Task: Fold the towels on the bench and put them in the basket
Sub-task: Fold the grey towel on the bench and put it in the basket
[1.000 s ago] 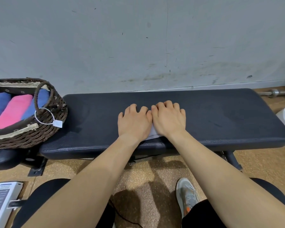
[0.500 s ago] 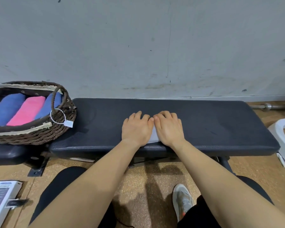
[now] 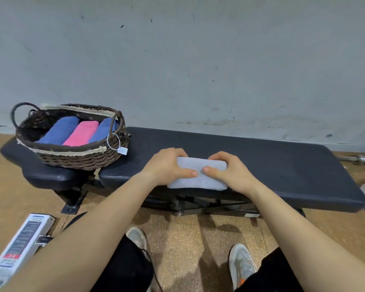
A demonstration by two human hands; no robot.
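A folded white towel point(image 3: 198, 182) lies on the black bench point(image 3: 282, 165), near its front edge. My left hand point(image 3: 167, 167) grips the towel's left end, thumb on top and fingers curled behind it. My right hand point(image 3: 232, 171) grips the right end the same way. A brown wicker basket point(image 3: 76, 157) stands on the bench's left pad. Inside it lie two rolled blue towels point(image 3: 61, 129) point(image 3: 103, 129) with a pink towel point(image 3: 82, 132) between them.
A grey wall rises right behind the bench. A white box point(image 3: 19, 247) lies on the cork floor at lower left. My shoes point(image 3: 240, 266) stand in front of the bench. A metal bar point(image 3: 358, 159) sits at far right.
My hands were lying flat on the towel, pressing it down and covering it. Now they have spread to its ends and grip it. The camera has pulled back and turned left.
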